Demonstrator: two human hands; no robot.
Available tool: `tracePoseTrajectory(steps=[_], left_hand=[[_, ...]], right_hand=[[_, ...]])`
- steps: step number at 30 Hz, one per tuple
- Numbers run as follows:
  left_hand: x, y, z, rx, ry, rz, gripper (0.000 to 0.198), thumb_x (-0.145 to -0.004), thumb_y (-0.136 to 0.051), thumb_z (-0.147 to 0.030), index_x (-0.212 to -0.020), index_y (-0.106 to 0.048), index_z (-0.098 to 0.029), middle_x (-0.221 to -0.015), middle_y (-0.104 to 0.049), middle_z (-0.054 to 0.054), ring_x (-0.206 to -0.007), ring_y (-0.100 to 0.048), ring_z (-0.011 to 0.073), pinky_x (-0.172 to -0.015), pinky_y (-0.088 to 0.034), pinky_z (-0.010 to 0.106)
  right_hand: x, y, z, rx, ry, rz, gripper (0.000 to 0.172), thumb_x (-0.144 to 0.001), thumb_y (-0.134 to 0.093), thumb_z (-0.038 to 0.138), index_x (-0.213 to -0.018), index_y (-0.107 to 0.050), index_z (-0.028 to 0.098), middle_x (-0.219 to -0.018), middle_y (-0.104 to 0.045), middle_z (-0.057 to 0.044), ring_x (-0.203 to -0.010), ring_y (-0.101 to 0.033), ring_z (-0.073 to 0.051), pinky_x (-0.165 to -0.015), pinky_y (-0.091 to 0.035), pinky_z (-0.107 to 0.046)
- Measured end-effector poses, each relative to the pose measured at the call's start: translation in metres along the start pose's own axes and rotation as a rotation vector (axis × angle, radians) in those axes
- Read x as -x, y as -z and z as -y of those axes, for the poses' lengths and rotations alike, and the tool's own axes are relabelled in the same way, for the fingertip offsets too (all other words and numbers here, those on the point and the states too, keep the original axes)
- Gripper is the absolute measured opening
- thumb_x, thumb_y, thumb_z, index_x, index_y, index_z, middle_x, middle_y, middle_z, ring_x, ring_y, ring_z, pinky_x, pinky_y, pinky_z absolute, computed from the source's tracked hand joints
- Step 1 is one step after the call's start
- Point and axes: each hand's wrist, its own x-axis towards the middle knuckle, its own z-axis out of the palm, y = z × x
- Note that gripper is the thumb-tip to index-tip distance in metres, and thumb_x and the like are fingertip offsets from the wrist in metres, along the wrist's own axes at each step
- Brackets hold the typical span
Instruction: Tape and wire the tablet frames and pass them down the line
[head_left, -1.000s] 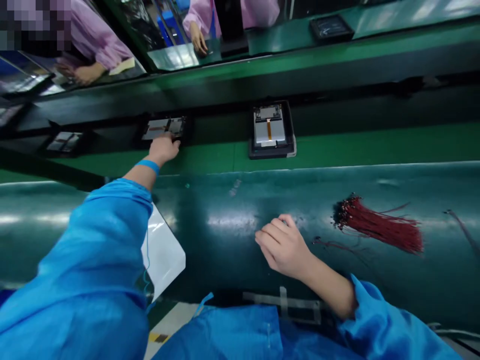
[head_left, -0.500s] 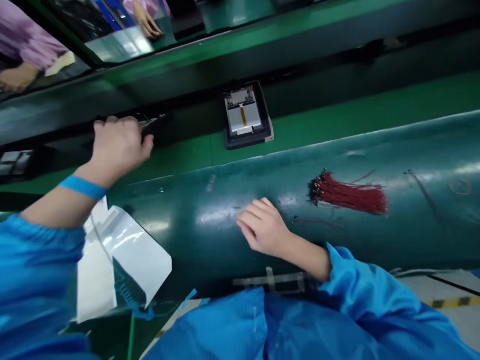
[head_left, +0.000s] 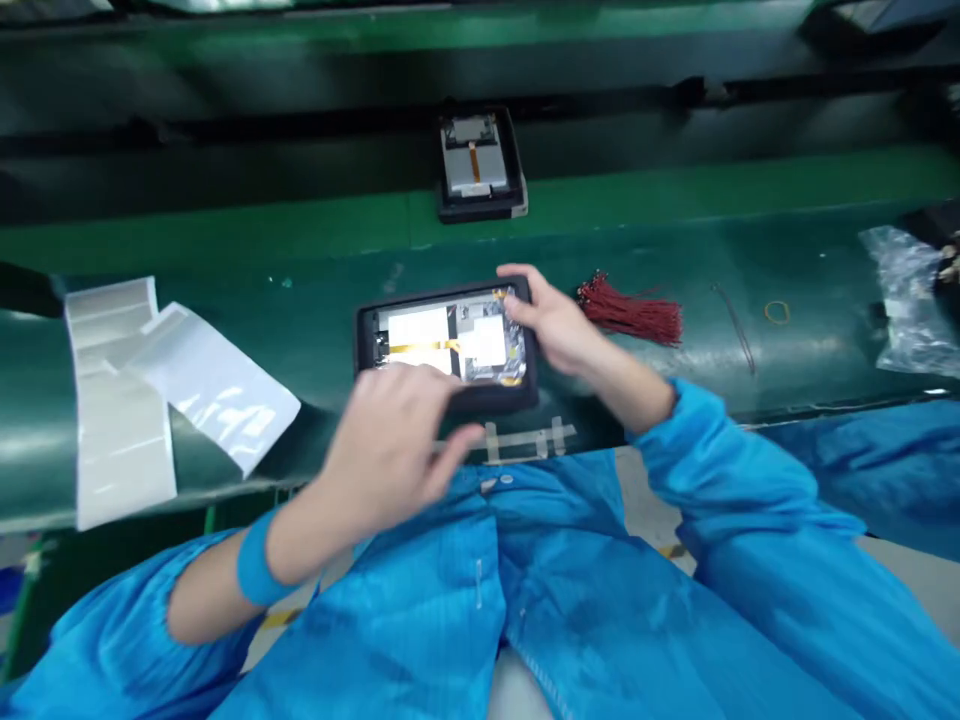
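A black tray (head_left: pixel 487 401) holds a tablet (head_left: pixel 420 330) without its back cover, showing silvery cells, a circuit board and an orange ribbon cable. My right hand (head_left: pixel 559 325) grips the tray's right end, the thumb over the rim at the board's corner and the fingers behind. My left hand (head_left: pixel 394 440), slightly blurred, is over the near left edge of the tray. Its thumb stands apart from the fingers, whose tips are partly hidden. A bundle of dark red wires (head_left: pixel 634 312) lies just beyond my right hand.
Another black tray with an uncovered tablet (head_left: pixel 475 165) sits on the green ledge ahead. White sheets (head_left: pixel 124 420) lie at the left of the green bench. Toward the right are a loose dark wire (head_left: pixel 735 325), a yellowish rubber band (head_left: pixel 777 312) and a clear plastic bag (head_left: pixel 911 300).
My left hand has come back from the ledge at the left, and a tray with a tablet is now before me. My right hand has taken hold of its right end. The view has shifted.
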Motion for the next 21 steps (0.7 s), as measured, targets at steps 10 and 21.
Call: tracePoseTrajectory(steps=[10,21], left_hand=[[0.082,-0.057,0.03,0.177,0.557,0.172,0.049,-0.102,-0.051,-0.037,-0.142,-0.051,-0.01,-0.136,-0.065,0.023,-0.12,-0.066,0.0392,-0.102,-0.055,0.052],[0.118,-0.056,0.02,0.444,0.677,0.061,0.049,-0.097,-0.062,-0.038,-0.141,-0.052,-0.019,-0.122,-0.07,0.014,-0.091,-0.07,0.0254,-0.079,-0.06,0.041]], right_hand=[[-0.109,-0.037,0.059,0.873,0.226,0.271,0.038,-0.097,-0.075,0.024,-0.134,-0.07,0.015,-0.138,-0.067,-0.007,-0.131,-0.06,-0.029,-0.107,-0.05,-0.044],[0.076,-0.05,0.011,1.245,-0.103,0.015,0.034,-0.105,-0.055,0.032,-0.127,-0.063,0.008,-0.102,-0.076,-0.02,-0.092,-0.071,-0.035,-0.085,-0.052,-0.047]])
